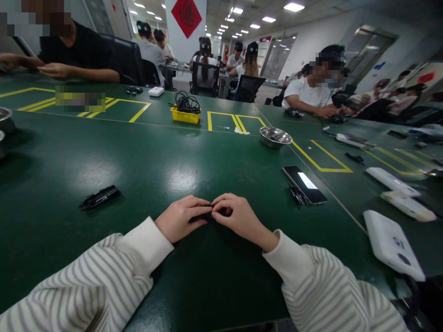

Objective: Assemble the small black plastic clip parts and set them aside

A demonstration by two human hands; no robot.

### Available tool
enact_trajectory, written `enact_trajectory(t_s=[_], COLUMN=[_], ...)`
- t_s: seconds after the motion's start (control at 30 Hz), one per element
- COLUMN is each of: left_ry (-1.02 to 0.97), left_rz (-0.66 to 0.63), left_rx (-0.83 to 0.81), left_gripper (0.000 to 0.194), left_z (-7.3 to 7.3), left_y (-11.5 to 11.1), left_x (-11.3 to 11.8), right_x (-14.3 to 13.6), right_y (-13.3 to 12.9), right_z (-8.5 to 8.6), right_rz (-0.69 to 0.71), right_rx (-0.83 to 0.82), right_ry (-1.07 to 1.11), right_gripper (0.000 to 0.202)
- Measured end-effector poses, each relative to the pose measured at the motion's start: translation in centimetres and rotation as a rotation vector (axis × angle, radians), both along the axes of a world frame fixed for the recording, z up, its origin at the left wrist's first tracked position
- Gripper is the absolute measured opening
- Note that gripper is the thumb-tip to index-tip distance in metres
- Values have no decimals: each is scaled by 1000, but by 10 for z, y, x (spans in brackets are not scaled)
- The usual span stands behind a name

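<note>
My left hand (pixel 185 216) and my right hand (pixel 238 213) meet fingertip to fingertip low over the green table (pixel 180 152). Both are closed in a pinch around a small black part (pixel 200 217). Fingers cover most of it, so its exact kind cannot be made out. Off to the left lies a long, narrow black plastic piece (pixel 100 198), apart from my hands. To the right, a smartphone (pixel 304 184) with a partly lit screen lies beside a cluster of small black pieces (pixel 298 196).
A metal bowl (pixel 266 140) stands ahead to the right. Black cables (pixel 185 101) fill a yellow tray (pixel 186 116) farther back. White devices (pixel 392 244) lie along the right side. Co-workers sit across the table and beyond; yellow tape (pixel 332 169) marks the tabletop.
</note>
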State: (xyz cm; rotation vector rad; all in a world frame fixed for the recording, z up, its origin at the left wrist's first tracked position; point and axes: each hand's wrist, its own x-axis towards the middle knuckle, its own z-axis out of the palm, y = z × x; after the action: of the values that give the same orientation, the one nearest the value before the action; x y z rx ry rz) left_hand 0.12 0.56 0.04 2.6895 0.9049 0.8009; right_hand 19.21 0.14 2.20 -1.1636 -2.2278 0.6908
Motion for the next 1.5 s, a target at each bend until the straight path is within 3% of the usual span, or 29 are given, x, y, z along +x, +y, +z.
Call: enact_trajectory(t_s=[0.27,0.77,1.03,1.3,1.5], left_ry=[-11,-3,46,33,31], left_rz=[-9,-18,-21,-10,-10], left_rx=[-1,61,77,58,53], left_gripper=[30,25,26,25,26], left_z=[0,1,-1,-1,-1], left_y=[1,0,1,1,1], left_x=[0,0,-3,-2,-1], right_x=[-4,-7,35,38,37], right_y=[-3,-4,23,32,29], right_z=[-2,-5,12,-3,5], right_rz=[-21,-79,-249,-56,-56], right_rx=[85,62,114,82,32], right_ry=[-57,-61,-87,-173,-268], right_gripper=[7,6,14,12,8])
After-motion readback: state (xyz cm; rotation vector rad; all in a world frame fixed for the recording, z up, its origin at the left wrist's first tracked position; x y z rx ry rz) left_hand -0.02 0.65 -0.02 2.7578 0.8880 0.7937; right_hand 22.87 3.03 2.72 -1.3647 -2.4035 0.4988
